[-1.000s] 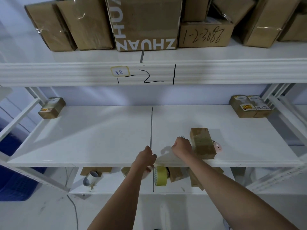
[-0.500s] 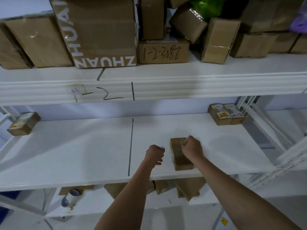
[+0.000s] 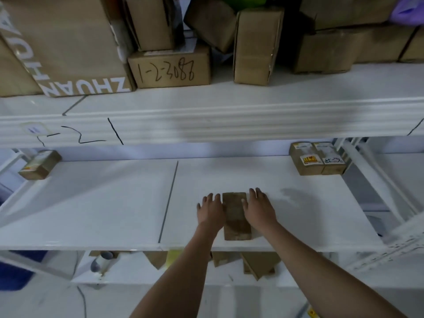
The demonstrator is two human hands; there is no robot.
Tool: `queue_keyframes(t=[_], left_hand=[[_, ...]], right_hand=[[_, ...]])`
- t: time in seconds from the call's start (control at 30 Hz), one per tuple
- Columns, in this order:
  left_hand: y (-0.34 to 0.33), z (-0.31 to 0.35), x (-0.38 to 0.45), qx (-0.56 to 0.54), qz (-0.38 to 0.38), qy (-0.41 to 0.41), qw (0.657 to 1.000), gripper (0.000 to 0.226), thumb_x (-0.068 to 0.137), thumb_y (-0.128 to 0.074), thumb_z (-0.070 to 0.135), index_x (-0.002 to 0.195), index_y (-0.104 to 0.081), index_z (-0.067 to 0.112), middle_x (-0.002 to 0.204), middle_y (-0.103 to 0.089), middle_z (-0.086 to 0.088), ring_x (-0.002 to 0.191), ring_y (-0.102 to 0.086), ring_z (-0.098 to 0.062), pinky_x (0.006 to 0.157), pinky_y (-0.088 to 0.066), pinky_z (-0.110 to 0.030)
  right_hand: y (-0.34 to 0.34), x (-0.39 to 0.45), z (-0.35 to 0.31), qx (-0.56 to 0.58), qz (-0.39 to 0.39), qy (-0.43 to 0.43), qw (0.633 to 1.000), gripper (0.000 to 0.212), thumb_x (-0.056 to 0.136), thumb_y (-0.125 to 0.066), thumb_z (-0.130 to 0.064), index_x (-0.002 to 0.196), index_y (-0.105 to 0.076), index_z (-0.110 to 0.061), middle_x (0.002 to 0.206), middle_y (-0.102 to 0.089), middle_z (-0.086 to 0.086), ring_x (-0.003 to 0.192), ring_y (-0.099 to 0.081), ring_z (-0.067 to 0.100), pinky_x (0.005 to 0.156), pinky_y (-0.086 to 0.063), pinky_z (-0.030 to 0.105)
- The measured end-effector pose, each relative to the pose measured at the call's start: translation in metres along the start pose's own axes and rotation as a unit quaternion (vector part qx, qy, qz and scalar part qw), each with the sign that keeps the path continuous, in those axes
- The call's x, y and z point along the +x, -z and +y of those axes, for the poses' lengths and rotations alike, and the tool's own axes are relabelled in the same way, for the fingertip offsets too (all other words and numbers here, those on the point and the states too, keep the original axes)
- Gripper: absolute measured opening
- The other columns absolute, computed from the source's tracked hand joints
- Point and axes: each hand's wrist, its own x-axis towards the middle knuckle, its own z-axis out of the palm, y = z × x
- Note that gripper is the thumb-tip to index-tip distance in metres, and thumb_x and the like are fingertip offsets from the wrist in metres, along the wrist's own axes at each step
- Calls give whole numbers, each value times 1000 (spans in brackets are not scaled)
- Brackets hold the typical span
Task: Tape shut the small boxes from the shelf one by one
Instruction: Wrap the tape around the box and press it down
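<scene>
A: Where is your box?

B: The box [image 3: 236, 215] lies flat on the middle shelf [image 3: 114, 203], near its front edge, a little right of the panel seam.

A: And your hands?

B: Your left hand [image 3: 210, 211] lies at the box's 9 o'clock side, your right hand [image 3: 259, 210] at its 3 o'clock side. Both are flat, fingers straight and spread, pointing to 12 o'clock. They touch the box's long sides but grip nothing.

A: What else is on that shelf?

B: Two labelled boxes [image 3: 317, 158] sit side by side, touching, at 2 o'clock, well apart from your hands. One more small carton [image 3: 40, 165] sits at 10 o'clock by the left post. Above, big cartons [image 3: 169, 68] crowd the top shelf.
</scene>
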Motion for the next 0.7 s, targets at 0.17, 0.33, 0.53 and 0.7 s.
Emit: queue_keyframes(t=[0.17, 0.33, 0.53, 0.7], left_hand=[[-11, -3, -9, 69, -21, -20, 997, 58, 107, -25, 35, 160, -8, 17, 168, -4, -8, 155, -1, -27, 124, -2, -53], [-14, -12, -14, 158, -2, -46, 986, 63, 107, -17, 42, 159, 7, 16, 167, 11, -8, 154, 12, -28, 123, 3, -56], [-9, -10, -16, 88, -13, -34, 995, 57, 108, -15, 37, 160, -8, 16, 168, -1, -8, 155, 3, -26, 125, 0, -50], [-9, 0, -16, 44, -8, -21, 999, 47, 106, -31, 28, 150, -36, 12, 157, -35, -12, 146, -29, -30, 121, -24, -45]], right_hand=[[-7, -6, -3, -17, -27, 13, 999, 61, 108, -22, -42, 158, -19, -7, 164, -20, 17, 150, -25, 33, 122, -22, 41], [-13, -9, -10, -49, -26, 21, 998, 65, 108, -16, -45, 160, -11, -7, 166, -12, 17, 153, -16, 33, 126, -14, 43], [-14, -13, -18, 14, -58, -32, 998, 63, 108, -24, -43, 157, -16, -5, 164, -20, 18, 149, -28, 34, 120, -27, 43], [-15, -15, -24, 75, -113, -71, 988, 70, 104, -43, -27, 158, -5, -4, 163, -20, 18, 144, -35, 35, 115, -36, 45]])
